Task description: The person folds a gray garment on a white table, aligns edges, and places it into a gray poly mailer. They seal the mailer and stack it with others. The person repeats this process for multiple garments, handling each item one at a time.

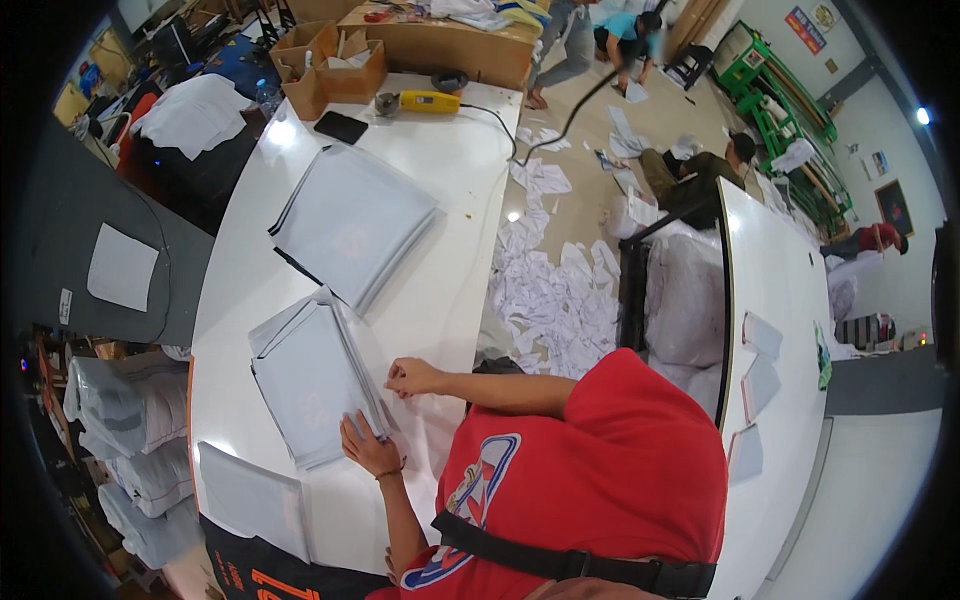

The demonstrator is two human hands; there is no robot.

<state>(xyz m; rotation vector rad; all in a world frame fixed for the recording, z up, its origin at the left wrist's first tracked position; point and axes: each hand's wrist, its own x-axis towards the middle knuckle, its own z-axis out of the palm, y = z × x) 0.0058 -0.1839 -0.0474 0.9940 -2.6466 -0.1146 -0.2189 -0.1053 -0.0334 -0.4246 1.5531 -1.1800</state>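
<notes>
My left hand [371,446] lies with fingers spread on the lower right part of a stack of flat, whitish pieces with dark edges [308,375]. My right hand [412,378] is just off the stack's right side, fingers curled in a pinch; anything between them is too small to make out. Farther up the white table lies a second, larger stack of similar pieces [350,225]. Nearer me at the left, a single whitish sheet [255,495] rests by black cloth with orange print [262,565].
The white table [440,290] also bears a yellow power tool [428,102] with a cord and a black phone [341,126]. Cardboard boxes [350,72] stand at its far end. White scraps [556,300] litter the floor, where a person [700,180] sits. Another white table [775,330] is right.
</notes>
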